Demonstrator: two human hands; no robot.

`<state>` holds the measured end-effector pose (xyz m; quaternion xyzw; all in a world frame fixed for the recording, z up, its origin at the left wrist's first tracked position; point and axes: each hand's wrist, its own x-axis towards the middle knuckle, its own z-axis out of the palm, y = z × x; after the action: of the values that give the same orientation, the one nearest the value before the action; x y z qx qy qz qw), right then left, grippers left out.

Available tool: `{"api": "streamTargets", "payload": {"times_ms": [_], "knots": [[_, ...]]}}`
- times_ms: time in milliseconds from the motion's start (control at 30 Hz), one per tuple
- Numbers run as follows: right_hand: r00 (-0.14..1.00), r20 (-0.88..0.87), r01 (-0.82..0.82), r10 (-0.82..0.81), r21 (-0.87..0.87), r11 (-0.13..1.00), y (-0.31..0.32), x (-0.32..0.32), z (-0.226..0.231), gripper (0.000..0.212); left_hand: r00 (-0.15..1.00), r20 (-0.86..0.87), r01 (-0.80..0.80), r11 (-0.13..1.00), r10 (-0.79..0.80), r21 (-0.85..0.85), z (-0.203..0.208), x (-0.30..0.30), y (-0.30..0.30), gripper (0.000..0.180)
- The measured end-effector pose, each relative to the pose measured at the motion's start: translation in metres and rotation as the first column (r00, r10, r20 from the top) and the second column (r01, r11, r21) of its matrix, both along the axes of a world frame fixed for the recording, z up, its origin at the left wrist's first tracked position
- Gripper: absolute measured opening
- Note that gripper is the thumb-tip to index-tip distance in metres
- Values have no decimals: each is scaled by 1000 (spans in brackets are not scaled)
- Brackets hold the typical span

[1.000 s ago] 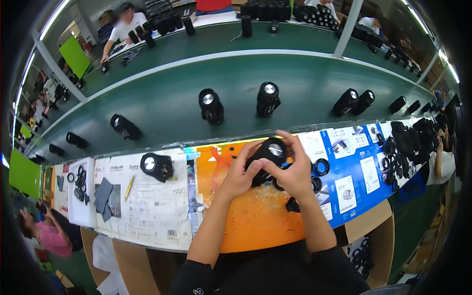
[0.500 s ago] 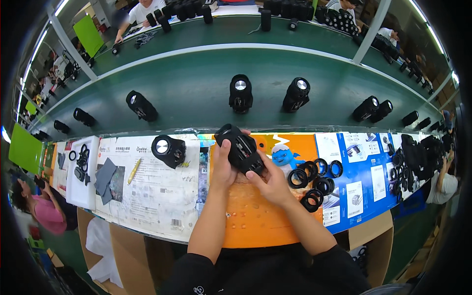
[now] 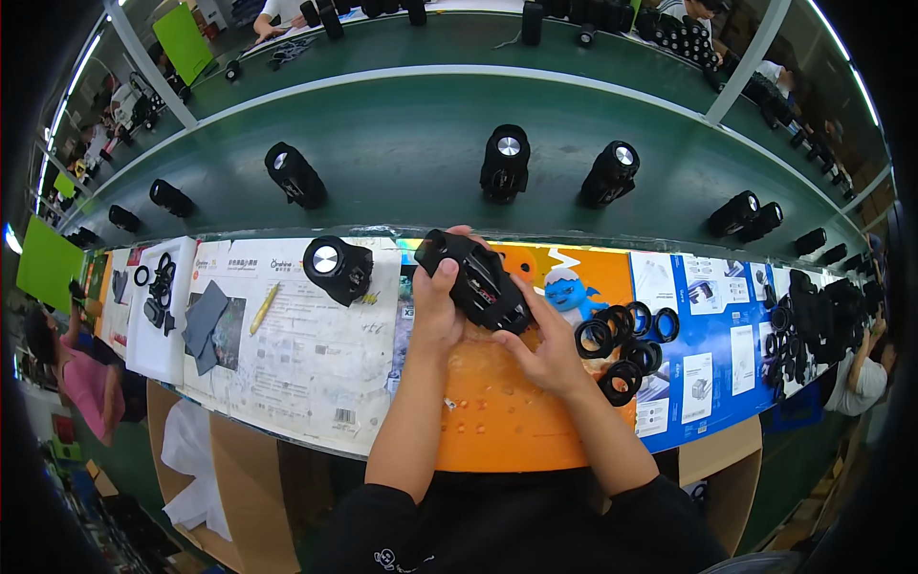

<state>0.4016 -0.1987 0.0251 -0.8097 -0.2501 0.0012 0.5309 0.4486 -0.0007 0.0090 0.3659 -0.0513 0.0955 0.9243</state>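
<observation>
Black cylindrical speaker [image 3: 475, 279] rotated, silver end turned out of sight, long side now up. Right hand [image 3: 549, 349] shifted toward its lower end, uncovering black rings [image 3: 625, 354].

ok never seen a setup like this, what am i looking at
No robot: these are a person's bare hands, seen from a fisheye camera worn on their head, which bends straight edges. The left hand grips a rounded black device; the right hand is at its lower end. On the worktable, black rings lie to the right; to the left are a second black device, a yellow pen-like tool, grey cloth-like pieces and a white tray. More black devices sit on the green surface beyond.
</observation>
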Motion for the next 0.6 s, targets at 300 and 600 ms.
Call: {"api": "streamTargets", "payload": {"times_ms": [300,600], "knots": [[920,-342,9,193,510,860,3,-5,-33,83,982,49,182,983,-181,-2,2,-1,-3,84],[930,-320,26,181,549,835,12,-10,-31,79,984,0,177,983,-177,38,6,0,-9,77]]}}
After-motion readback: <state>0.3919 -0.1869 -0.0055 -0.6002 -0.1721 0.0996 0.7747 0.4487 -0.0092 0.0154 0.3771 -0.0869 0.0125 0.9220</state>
